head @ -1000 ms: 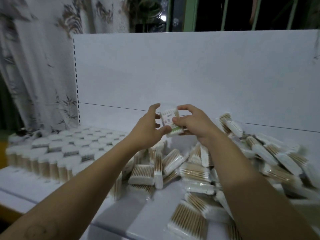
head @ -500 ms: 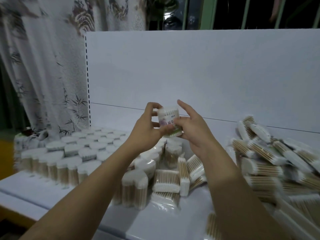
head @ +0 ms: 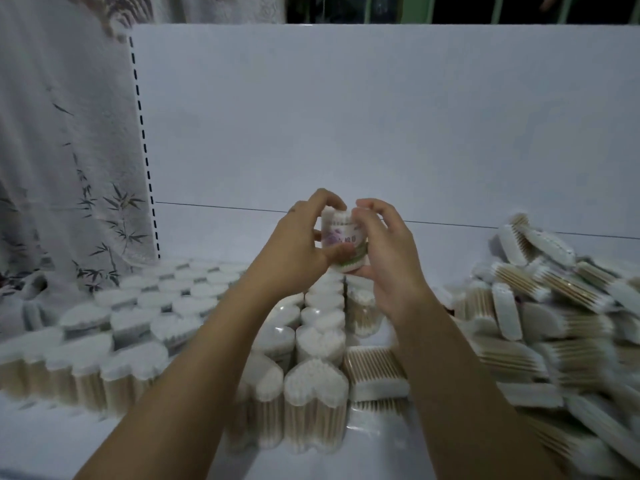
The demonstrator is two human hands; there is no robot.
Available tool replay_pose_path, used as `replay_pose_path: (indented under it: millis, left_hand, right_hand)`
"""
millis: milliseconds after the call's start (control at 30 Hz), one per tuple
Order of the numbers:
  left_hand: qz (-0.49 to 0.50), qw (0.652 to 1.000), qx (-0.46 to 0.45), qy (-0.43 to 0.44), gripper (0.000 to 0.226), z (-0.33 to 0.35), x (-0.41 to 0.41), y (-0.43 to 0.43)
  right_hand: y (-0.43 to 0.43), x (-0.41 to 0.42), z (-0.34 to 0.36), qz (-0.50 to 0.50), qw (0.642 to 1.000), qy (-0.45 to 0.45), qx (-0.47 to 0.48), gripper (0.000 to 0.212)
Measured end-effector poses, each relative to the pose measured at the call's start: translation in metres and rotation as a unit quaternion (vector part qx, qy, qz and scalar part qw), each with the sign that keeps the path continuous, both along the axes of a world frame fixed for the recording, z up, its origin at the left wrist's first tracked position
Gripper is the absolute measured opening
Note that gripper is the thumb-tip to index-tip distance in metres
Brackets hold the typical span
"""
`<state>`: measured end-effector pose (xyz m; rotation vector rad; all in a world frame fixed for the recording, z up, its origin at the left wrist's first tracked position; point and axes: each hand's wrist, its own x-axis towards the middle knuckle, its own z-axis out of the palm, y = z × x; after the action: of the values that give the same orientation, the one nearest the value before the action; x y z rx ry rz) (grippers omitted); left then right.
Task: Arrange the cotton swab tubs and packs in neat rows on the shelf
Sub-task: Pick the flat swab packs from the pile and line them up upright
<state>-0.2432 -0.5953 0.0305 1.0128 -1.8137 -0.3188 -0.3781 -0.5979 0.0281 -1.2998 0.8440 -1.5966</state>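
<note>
Both hands hold one clear cotton swab tub [head: 341, 240] with a purple label, upright, above the shelf's middle. My left hand [head: 304, 245] grips its left side, fingers curled over the top. My right hand [head: 384, 247] grips its right side and bottom. Below them, heart-shaped swab tubs [head: 315, 386] stand in rows stretching left [head: 138, 317]. Flat rectangular swab packs [head: 375, 372] lie beside the rows, and a loose heap of packs [head: 540, 306] fills the right.
The white shelf [head: 69, 441] has a tall white back panel [head: 346, 116] with a slotted upright at its left edge. A patterned curtain [head: 62, 150] hangs at the far left. Bare shelf surface shows along the front left.
The view has shifted right and closer. The tub has been turned upright between my hands and both hands have closed more tightly around it.
</note>
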Motion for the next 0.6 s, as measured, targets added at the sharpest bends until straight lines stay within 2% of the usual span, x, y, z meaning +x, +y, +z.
replay_pose_path:
  millis: [67, 133, 200, 267, 333, 467, 533, 600]
  left_hand:
    - [-0.004, 0.997, 0.027, -0.066, 0.041, 0.007, 0.006, 0.0]
    - [0.0, 0.989, 0.048, -0.138, 0.055, 0.011, 0.011, 0.002]
    - [0.001, 0.98, 0.067, -0.19, 0.075, 0.012, 0.014, 0.001]
    - [0.006, 0.971, 0.09, -0.221, 0.083, 0.011, 0.016, 0.001]
    - [0.023, 0.954, 0.104, -0.279, 0.078, 0.011, 0.02, -0.001]
    - [0.043, 0.882, 0.156, -0.443, 0.057, 0.006, 0.015, -0.004]
    - [0.048, 0.849, 0.175, -0.496, 0.055, 0.0, 0.006, -0.006]
    - [0.045, 0.828, 0.189, -0.526, 0.055, -0.006, -0.002, -0.009]
  right_hand:
    - [-0.005, -0.003, -0.006, -0.014, 1.0, 0.014, -0.003, 0.016]
    - [-0.007, -0.007, -0.009, -0.024, 0.998, 0.048, -0.019, 0.016]
    - [-0.007, -0.014, -0.012, -0.042, 0.994, 0.098, -0.026, 0.025]
    - [-0.008, -0.023, -0.017, -0.085, 0.985, 0.15, -0.022, 0.039]
    - [-0.011, -0.031, -0.024, -0.14, 0.972, 0.187, -0.029, 0.044]
    - [-0.023, -0.033, -0.044, -0.211, 0.932, 0.29, -0.042, 0.041]
    - [-0.029, -0.032, -0.052, -0.241, 0.9, 0.363, -0.019, 0.044]
    - [-0.028, -0.033, -0.053, -0.235, 0.892, 0.387, 0.017, 0.047]
